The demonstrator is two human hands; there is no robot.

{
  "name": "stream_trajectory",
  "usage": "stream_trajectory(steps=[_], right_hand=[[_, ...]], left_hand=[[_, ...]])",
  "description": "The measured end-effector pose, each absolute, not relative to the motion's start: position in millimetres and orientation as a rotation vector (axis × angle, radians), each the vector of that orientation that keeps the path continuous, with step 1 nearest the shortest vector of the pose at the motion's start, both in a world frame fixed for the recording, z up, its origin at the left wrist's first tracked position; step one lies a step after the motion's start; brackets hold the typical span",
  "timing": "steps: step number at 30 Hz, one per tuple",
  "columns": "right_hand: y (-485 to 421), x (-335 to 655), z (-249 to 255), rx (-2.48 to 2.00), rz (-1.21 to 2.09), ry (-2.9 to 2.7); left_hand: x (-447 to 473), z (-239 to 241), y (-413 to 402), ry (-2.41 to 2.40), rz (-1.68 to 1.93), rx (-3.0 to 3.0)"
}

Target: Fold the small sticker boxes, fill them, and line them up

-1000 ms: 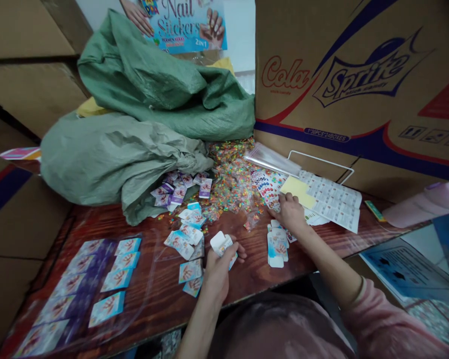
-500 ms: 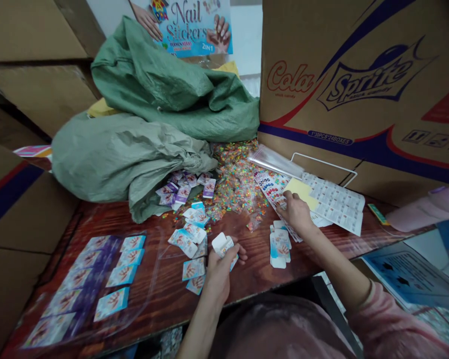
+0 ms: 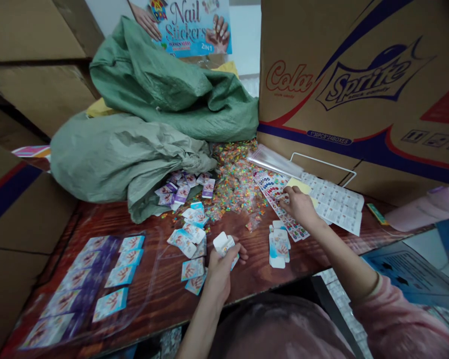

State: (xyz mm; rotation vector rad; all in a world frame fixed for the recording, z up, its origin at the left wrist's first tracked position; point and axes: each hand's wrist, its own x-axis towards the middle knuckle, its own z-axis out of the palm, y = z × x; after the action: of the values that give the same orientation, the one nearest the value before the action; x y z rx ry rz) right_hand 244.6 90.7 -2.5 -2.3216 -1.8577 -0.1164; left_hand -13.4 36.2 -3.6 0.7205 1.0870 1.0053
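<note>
My left hand (image 3: 222, 269) is closed around a small white and blue box (image 3: 223, 243) whose flap stands up. Bent fingers of my right hand (image 3: 301, 204) press together at the edge of a yellow paper (image 3: 299, 186), over the nail sticker sheets (image 3: 275, 197); what they pinch, if anything, is hidden. Just below lies a small stack of blue and white boxes (image 3: 279, 248). Left of my left hand is a loose pile of similar boxes (image 3: 189, 239). A printed white sheet (image 3: 336, 197) lies right of the yellow paper.
Small colourful packets (image 3: 235, 184) spread across the table's back middle. Purple boxes (image 3: 179, 189) spill from a grey-green sack (image 3: 123, 154). Rows of purple boxes (image 3: 69, 299) and blue boxes (image 3: 115, 274) lie at left. A large carton (image 3: 359, 99) stands at back right.
My right hand has shifted slightly right over the papers, and more of the sticker sheets shows below it. My left hand keeps its hold on the box.
</note>
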Motion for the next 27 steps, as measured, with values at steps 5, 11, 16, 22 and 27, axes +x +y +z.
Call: stream_trajectory(steps=[5,11,16,22,27], right_hand=[[89.3,248.9,13.2,-2.284,-0.137,-1.859],[64.3,232.8,29.7,-2.242,-0.184,-1.829],[54.0,223.1,19.3,-2.320,-0.155,-1.717],[59.9,218.0,-16.1,-2.547,-0.047,-1.731],[62.6,212.4,-21.3,-2.580,-0.081,-1.788]], left_hand=[[-13.7,-3.9,37.6,1.061,0.989,0.713],[7.1,-0.9,47.5,0.977,0.963,0.672],[34.6,0.8,55.0,0.904,0.947,0.654],[34.0,-7.5,48.3,0.908,0.900,0.630],[25.4,-14.0,44.3,0.937,0.906,0.628]])
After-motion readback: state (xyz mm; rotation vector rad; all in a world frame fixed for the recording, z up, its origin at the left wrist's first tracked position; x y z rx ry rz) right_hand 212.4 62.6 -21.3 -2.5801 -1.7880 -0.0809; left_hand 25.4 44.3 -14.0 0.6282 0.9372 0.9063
